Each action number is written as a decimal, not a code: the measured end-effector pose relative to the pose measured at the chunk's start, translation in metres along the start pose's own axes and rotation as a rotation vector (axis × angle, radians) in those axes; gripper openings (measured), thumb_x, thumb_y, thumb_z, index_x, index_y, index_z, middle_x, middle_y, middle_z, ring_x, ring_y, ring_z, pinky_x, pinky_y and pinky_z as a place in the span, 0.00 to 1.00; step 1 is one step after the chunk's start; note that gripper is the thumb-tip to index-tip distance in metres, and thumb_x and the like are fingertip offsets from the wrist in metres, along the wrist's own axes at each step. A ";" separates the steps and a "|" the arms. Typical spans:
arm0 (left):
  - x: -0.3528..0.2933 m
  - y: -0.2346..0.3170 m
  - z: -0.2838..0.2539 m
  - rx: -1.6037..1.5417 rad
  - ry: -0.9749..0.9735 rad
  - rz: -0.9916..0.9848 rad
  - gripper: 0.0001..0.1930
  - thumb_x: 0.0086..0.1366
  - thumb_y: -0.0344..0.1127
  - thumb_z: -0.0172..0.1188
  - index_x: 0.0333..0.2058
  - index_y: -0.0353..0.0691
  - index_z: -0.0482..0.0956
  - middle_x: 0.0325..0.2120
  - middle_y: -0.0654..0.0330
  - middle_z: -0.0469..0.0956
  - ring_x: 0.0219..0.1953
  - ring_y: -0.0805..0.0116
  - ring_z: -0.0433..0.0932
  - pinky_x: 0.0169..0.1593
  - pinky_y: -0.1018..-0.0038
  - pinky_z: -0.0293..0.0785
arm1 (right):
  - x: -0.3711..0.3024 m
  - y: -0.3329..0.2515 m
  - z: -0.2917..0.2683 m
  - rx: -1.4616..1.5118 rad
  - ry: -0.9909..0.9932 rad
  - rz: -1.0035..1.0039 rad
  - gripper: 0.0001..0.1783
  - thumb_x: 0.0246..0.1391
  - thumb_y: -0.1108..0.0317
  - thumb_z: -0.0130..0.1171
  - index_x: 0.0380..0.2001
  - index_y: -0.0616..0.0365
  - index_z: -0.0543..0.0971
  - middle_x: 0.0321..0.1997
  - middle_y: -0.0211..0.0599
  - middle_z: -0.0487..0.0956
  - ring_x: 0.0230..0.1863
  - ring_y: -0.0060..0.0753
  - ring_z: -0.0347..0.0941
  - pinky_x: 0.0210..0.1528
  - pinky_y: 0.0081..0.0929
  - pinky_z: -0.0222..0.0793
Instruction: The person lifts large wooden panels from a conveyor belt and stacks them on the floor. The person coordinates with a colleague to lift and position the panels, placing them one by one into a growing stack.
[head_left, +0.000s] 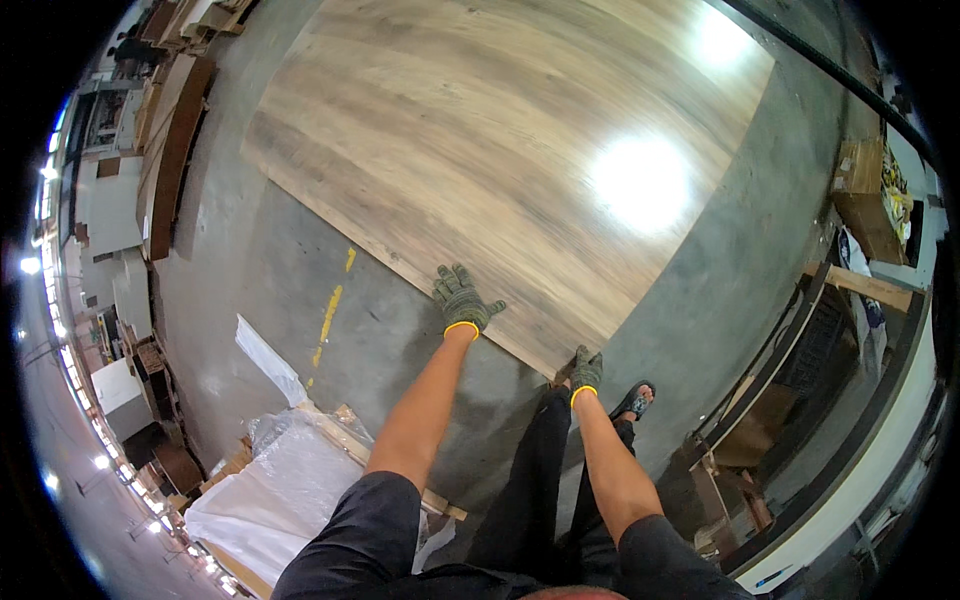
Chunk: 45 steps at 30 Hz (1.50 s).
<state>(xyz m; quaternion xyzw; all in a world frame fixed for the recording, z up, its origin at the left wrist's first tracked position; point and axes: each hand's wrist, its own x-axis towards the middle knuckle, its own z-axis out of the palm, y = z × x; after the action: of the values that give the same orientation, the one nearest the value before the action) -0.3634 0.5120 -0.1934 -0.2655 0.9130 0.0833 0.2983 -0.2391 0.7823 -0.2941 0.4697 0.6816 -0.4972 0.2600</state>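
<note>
A large wood-grain board (pixel 480 140) spreads out ahead of me, its near edge running slantwise toward the right. My left hand (pixel 462 300), in a grey-green knit glove with a yellow cuff, lies on the board close to that edge, with the fingers spread. At the near right corner, my right hand (pixel 587 372) in a matching glove grips the board's edge. Part of its fingers is hidden, so how far they wrap under cannot be seen.
White plastic wrapping (pixel 275 500) covers a stack at lower left. Dark-edged frames (pixel 830 400) and a cardboard box (pixel 865 200) stand on the right. Brown panels (pixel 175 160) lean at far left. A black cable or bar (pixel 830 75) crosses the upper right. My sandalled foot (pixel 637 400) is near the corner.
</note>
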 end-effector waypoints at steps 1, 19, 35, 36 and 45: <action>0.001 -0.005 -0.001 -0.002 -0.030 -0.015 0.66 0.43 0.66 0.68 0.67 0.32 0.38 0.67 0.35 0.33 0.69 0.37 0.35 0.69 0.49 0.33 | -0.023 -0.028 0.000 0.032 -0.037 0.038 0.42 0.53 0.47 0.58 0.64 0.62 0.60 0.58 0.54 0.71 0.51 0.49 0.72 0.52 0.41 0.66; 0.002 -0.024 0.025 0.190 -0.087 -0.006 0.68 0.45 0.66 0.67 0.66 0.28 0.31 0.68 0.37 0.32 0.71 0.44 0.33 0.70 0.58 0.34 | -0.075 -0.063 -0.044 -0.159 -0.230 -0.087 0.38 0.54 0.42 0.47 0.65 0.47 0.58 0.61 0.52 0.68 0.59 0.54 0.66 0.59 0.41 0.61; -0.283 0.091 0.188 -0.465 -0.739 0.563 0.25 0.69 0.49 0.38 0.57 0.41 0.69 0.61 0.54 0.66 0.63 0.55 0.62 0.64 0.67 0.57 | -0.064 0.084 -0.430 -0.791 -0.280 -0.278 0.33 0.56 0.42 0.45 0.54 0.56 0.75 0.57 0.49 0.73 0.59 0.51 0.68 0.61 0.38 0.60; -0.285 0.091 0.225 -0.242 -0.637 0.843 0.25 0.69 0.49 0.38 0.58 0.42 0.69 0.60 0.54 0.66 0.63 0.55 0.62 0.64 0.66 0.56 | -0.072 0.092 -0.456 -0.732 -0.186 -0.261 0.32 0.56 0.43 0.46 0.54 0.56 0.75 0.57 0.48 0.73 0.58 0.51 0.68 0.61 0.37 0.61; -0.339 0.162 0.166 0.228 -0.298 1.003 0.29 0.66 0.57 0.42 0.61 0.51 0.66 0.62 0.48 0.60 0.63 0.47 0.59 0.66 0.57 0.50 | -0.076 0.126 -0.574 -0.273 -0.051 -0.592 0.20 0.60 0.58 0.46 0.49 0.58 0.76 0.45 0.43 0.80 0.42 0.38 0.77 0.44 0.34 0.71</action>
<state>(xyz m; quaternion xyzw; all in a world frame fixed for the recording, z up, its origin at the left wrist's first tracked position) -0.1359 0.8480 -0.1287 0.2522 0.8789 0.1526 0.3751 -0.0294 1.2910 -0.0735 0.1992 0.8424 -0.4666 0.1815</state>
